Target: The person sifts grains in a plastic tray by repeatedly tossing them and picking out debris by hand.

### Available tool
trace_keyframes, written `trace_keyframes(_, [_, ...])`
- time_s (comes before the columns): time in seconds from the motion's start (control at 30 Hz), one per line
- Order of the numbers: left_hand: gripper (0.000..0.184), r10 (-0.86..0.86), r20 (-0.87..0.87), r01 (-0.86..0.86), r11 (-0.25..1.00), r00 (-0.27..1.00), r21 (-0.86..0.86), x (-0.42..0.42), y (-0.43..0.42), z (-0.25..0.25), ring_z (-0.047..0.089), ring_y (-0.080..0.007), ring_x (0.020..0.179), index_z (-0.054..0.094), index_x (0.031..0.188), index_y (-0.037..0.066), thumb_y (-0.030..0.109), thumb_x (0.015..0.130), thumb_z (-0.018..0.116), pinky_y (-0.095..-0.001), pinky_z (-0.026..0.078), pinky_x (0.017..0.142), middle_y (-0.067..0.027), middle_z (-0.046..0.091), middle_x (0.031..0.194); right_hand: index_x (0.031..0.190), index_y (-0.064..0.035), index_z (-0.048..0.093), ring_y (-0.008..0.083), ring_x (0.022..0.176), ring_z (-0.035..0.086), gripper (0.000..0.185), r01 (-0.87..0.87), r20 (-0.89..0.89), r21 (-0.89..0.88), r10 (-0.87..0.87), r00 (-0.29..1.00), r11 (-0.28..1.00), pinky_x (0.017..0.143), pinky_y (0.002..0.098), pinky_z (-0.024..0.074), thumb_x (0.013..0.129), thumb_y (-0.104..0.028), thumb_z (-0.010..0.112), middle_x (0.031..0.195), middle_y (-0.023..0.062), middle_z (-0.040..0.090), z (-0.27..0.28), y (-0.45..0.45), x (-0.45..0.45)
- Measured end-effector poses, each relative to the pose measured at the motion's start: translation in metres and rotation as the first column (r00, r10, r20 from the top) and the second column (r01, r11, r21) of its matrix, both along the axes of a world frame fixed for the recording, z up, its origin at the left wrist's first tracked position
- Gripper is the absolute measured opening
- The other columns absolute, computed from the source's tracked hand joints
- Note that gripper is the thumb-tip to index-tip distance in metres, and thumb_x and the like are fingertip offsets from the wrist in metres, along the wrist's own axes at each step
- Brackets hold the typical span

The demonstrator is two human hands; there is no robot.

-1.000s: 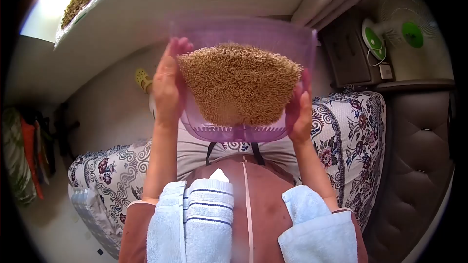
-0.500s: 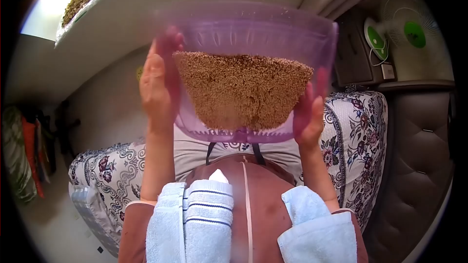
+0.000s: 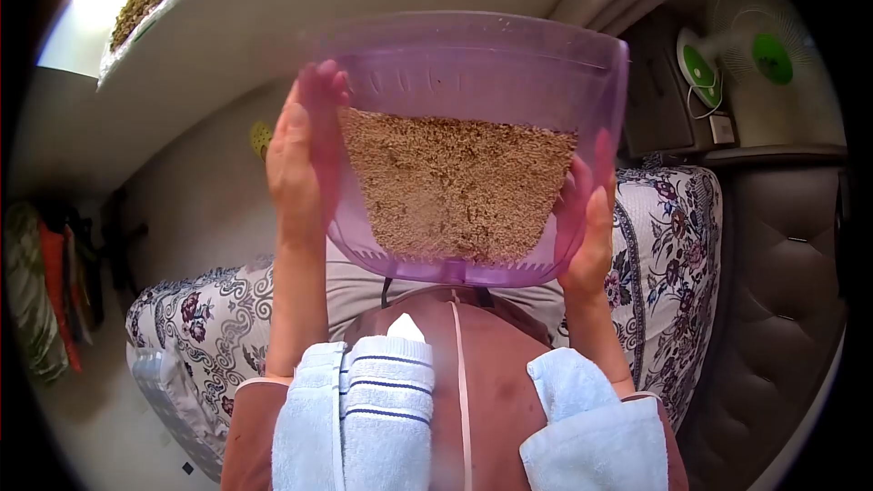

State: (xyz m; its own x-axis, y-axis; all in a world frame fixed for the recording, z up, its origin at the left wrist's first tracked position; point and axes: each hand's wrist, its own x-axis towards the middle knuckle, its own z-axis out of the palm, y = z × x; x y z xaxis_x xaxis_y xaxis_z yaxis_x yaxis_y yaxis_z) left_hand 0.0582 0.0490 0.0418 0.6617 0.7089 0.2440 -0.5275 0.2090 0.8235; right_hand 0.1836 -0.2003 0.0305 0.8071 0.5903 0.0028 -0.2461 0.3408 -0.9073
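A translucent purple plastic winnowing tray (image 3: 491, 45) is held out over my lap, its wide edge away from me. Brown grain (image 3: 455, 186), small and seed-like, lies in a broad layer across its bottom, speckled with darker bits. My left hand (image 3: 296, 164) is closed on the tray's left side wall, fingertips showing pink through the plastic. On the opposite wall, my right hand (image 3: 591, 227) grips with the thumb outside and fingers partly behind the purple side.
I sit on a bed with a flowered cover (image 3: 664, 255); a dark padded headboard (image 3: 782, 300) is to the right. A green-and-white fan (image 3: 773, 59) stands beyond it. Light blue towels (image 3: 391, 409) hang over my shoulders. A planter of soil (image 3: 155, 0) is at upper left.
Both hands have brought the winnowing tray slightly down, closer to my body. The grain has shifted with it and now looks lighter and more evenly spread.
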Motion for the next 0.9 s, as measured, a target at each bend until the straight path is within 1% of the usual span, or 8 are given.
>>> trace_keyframes(0.07, [0.047,0.001,0.0,-0.001,1.0,1.0,0.006,-0.001,0.0,0.004,0.047,-0.0222,0.127,0.035,0.142,-0.005,0.023,0.104,0.037,-0.0355,0.035,0.109,-0.0145,0.048,0.139,0.151,-0.013,0.023,0.0207,0.133,0.039,0.052,0.039,0.019,0.074,-0.041,0.999,0.997,0.11,0.0359,0.0307,0.103,-0.03,0.032,0.145,0.009,0.041,-0.018,0.002,-0.003])
trace_keyframes(0.13, [0.046,-0.025,-0.217,0.009,0.997,0.976,-0.073,-0.004,0.0,-0.029,0.046,-0.0216,0.128,0.036,0.142,-0.005,0.022,0.104,0.037,-0.0353,0.035,0.109,-0.0131,0.047,0.14,0.152,-0.015,0.021,0.0207,0.132,0.04,0.053,-0.018,-0.048,-0.072,0.014,0.999,0.997,0.108,0.0357,0.0325,0.103,-0.029,0.033,0.144,0.0082,0.041,-0.042,0.003,0.001])
trace_keyframes(0.37, [0.045,-0.028,-0.333,-0.018,0.991,0.942,-0.133,-0.015,-0.008,-0.064,0.05,-0.0192,0.12,0.042,0.139,-0.005,0.022,0.104,0.039,-0.0324,0.039,0.104,-0.0103,0.052,0.133,0.153,-0.0177,0.017,0.0208,0.125,0.048,0.054,-0.206,-0.231,-0.07,0.185,0.955,0.976,0.104,0.0348,0.04,0.103,-0.029,0.033,0.145,0.0109,0.04,-0.056,0.003,0.022])
trace_keyframes(0.43, [0.045,0.013,-0.327,-0.062,0.988,0.945,-0.141,-0.014,-0.009,-0.071,0.051,-0.0196,0.119,0.041,0.139,-0.005,0.022,0.103,0.04,-0.0324,0.039,0.104,-0.0101,0.052,0.133,0.154,-0.0192,0.015,0.0208,0.125,0.048,0.055,-0.205,-0.207,-0.015,0.197,0.958,0.979,0.104,0.0334,0.0398,0.103,-0.027,0.034,0.145,0.012,0.04,-0.062,0.013,0.036])
trace_keyframes(0.53, [0.045,0.059,-0.327,-0.101,0.989,0.943,-0.111,-0.007,-0.002,-0.071,0.05,-0.0195,0.119,0.04,0.141,-0.004,0.02,0.103,0.04,-0.0322,0.04,0.104,-0.0099,0.052,0.134,0.154,-0.0212,0.015,0.02,0.125,0.047,0.055,-0.068,-0.091,-0.106,0.058,0.994,0.992,0.104,0.0318,0.0399,0.103,-0.028,0.036,0.143,0.0117,0.042,-0.061,0.029,0.04])
trace_keyframes(0.63, [0.046,0.087,-0.287,-0.111,0.991,0.954,-0.068,-0.003,0.0,-0.045,0.05,-0.0196,0.119,0.037,0.142,-0.003,0.02,0.103,0.04,-0.0324,0.039,0.104,-0.0101,0.051,0.136,0.154,-0.023,0.016,0.0174,0.116,0.052,0.056,-0.118,0.057,-0.172,0.129,0.99,0.978,0.1,0.0309,0.0423,0.103,-0.027,0.038,0.135,0.0107,0.048,-0.035,0.036,0.049])
trace_keyframes(0.77, [0.047,0.057,-0.145,-0.073,0.992,0.988,-0.102,0.0,-0.001,-0.005,0.049,-0.0197,0.121,0.033,0.144,-0.004,0.017,0.102,0.04,-0.0324,0.038,0.106,-0.0107,0.05,0.137,0.153,-0.0202,0.019,0.0139,0.095,0.056,0.054,-0.073,0.079,-0.192,0.09,0.993,0.979,0.089,0.0326,0.048,0.103,-0.024,0.037,0.121,0.0091,0.053,0.007,0.045,0.062])
trace_keyframes(0.9, [0.047,0.038,-0.221,-0.084,0.977,0.974,-0.198,-0.003,0.002,-0.022,0.047,-0.02,0.124,0.033,0.144,-0.005,0.013,0.101,0.038,-0.0319,0.035,0.108,-0.0118,0.048,0.138,0.153,-0.0156,0.02,0.0167,0.102,0.056,0.052,-0.132,-0.058,-0.142,0.125,0.99,0.981,0.091,0.0349,0.0485,0.103,-0.021,0.035,0.125,0.011,0.052,0.001,0.052,0.065])
